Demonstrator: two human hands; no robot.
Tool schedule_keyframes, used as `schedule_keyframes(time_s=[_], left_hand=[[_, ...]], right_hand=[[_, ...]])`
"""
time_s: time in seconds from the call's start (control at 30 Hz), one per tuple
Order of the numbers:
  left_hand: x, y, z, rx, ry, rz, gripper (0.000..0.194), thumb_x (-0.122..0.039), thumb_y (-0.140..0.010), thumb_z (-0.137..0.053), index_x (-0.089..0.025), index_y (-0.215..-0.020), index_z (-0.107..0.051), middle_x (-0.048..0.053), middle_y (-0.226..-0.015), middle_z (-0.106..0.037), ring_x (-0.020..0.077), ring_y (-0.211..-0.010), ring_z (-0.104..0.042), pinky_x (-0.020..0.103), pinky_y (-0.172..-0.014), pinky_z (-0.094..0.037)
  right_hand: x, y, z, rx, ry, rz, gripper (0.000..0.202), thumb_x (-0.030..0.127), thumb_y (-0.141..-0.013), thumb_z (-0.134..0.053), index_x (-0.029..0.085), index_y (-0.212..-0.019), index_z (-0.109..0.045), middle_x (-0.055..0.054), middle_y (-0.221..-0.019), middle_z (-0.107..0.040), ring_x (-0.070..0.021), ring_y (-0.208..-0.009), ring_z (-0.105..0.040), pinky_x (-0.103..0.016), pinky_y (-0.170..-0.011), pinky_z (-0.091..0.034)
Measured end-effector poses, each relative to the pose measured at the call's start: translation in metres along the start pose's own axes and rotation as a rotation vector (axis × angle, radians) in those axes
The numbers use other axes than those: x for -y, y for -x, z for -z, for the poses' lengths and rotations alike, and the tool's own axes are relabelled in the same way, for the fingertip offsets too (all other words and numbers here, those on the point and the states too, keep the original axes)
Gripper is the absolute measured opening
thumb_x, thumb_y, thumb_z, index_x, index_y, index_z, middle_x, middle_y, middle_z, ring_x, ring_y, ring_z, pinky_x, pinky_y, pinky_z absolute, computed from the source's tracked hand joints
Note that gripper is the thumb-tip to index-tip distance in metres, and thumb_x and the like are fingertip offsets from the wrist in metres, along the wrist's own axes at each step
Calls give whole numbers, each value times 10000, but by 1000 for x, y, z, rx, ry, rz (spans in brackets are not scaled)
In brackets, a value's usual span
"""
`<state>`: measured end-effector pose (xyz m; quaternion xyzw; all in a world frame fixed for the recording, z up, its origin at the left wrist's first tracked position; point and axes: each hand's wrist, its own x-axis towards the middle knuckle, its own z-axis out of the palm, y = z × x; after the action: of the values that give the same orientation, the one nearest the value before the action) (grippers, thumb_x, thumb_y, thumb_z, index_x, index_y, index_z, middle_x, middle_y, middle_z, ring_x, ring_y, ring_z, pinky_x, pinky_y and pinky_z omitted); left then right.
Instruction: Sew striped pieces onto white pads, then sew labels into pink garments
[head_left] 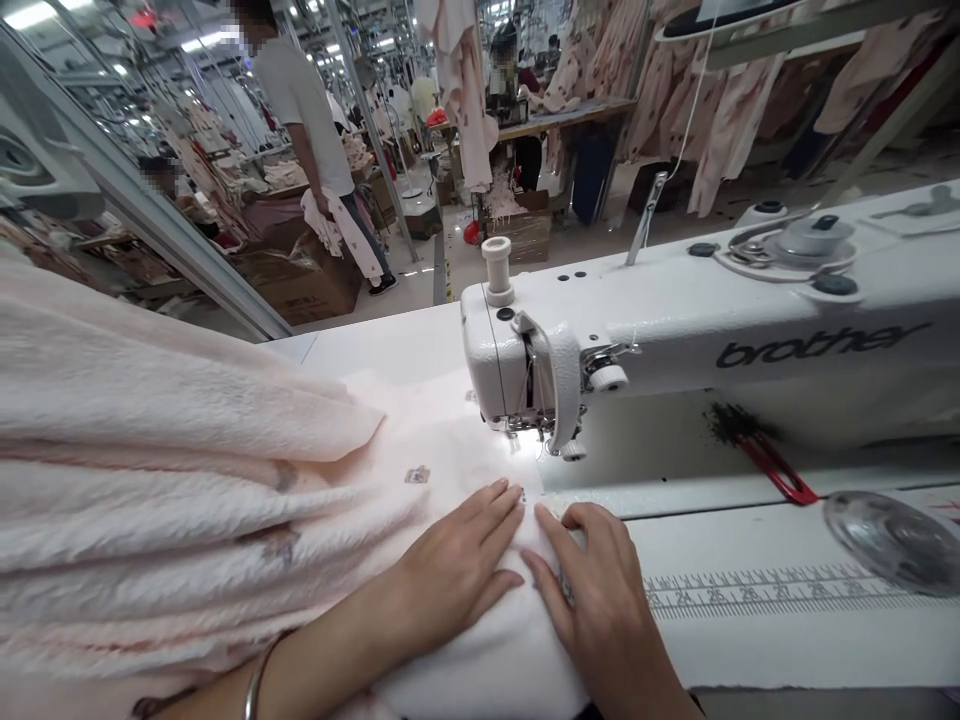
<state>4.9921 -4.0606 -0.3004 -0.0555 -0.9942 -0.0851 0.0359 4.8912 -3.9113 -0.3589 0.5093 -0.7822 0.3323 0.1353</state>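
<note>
Pale pink fleece fabric [442, 450] with small printed motifs lies on the sewing machine's bed and runs under its needle area. My left hand [469, 555] rests flat on it, fingers stretched out toward the presser foot [516, 440]. At the fabric's right edge, my right hand [600, 580] is bent round the cloth, thumb and forefinger on top and the other fingers curled. Both hands are just in front of the lit needle area of the white sewing machine [517, 350]. The needle itself cannot be made out.
A bunched pile of pink fabric [150, 400] fills the left side. Right of my hands are a printed ruler strip [750, 592], a red-handled brush [776, 470] and a clear round disc [889, 540]. Beyond the table, a person [307, 120] stands holding pink cloth.
</note>
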Motion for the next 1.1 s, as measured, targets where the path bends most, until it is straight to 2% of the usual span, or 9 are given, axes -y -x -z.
schedule_keyframes(time_s=[0.13,0.37,0.53,0.8,0.93,1.1], left_hand=[[5,4,-7,60,-44,-39,516,-297,-923,-449,-41,-1359,-346,202,-1423,-366,275,-1343,-311,413,-1059,-394],[7,6,-9,41,8,-39,508,-282,-919,-451,-56,-1363,-351,197,-1434,-350,261,-1370,-252,412,-1086,-357],[7,7,-9,-1,62,-37,516,-275,-916,-452,-85,-1379,-328,185,-1435,-353,259,-1366,-263,419,-1087,-357],[7,6,-9,40,23,-36,517,-276,-921,-435,-74,-1384,-322,181,-1453,-323,266,-1371,-250,423,-1088,-351],[9,5,-11,44,16,-41,534,-268,-908,-453,-69,-1385,-323,183,-1452,-324,272,-1371,-245,419,-1097,-339],[18,3,-12,-8,41,-26,540,-287,-904,-464,-71,-1380,-330,191,-1435,-352,279,-1365,-262,429,-1097,-337]], right_hand=[[3,-1,1,4,-6,-22,277,217,-887,-514,77,-1118,-574,-134,-967,-468,-253,-956,-473,-426,-791,-442],[3,-1,2,31,8,-20,351,236,-904,-486,82,-1218,-518,-130,-972,-454,-237,-928,-472,-425,-791,-441],[4,-1,3,23,55,-11,333,238,-905,-488,71,-1186,-548,-144,-987,-462,-246,-935,-478,-414,-774,-444],[7,-6,5,-4,136,39,312,207,-902,-483,34,-1146,-574,-170,-975,-508,-279,-953,-511,-380,-713,-445],[1,-8,5,18,198,67,324,232,-907,-470,72,-1166,-582,-160,-1023,-541,-310,-1022,-505,-393,-748,-434],[-5,-18,-1,34,262,128,341,258,-907,-466,87,-1178,-580,-163,-1053,-556,-309,-1031,-504,-396,-775,-435]])
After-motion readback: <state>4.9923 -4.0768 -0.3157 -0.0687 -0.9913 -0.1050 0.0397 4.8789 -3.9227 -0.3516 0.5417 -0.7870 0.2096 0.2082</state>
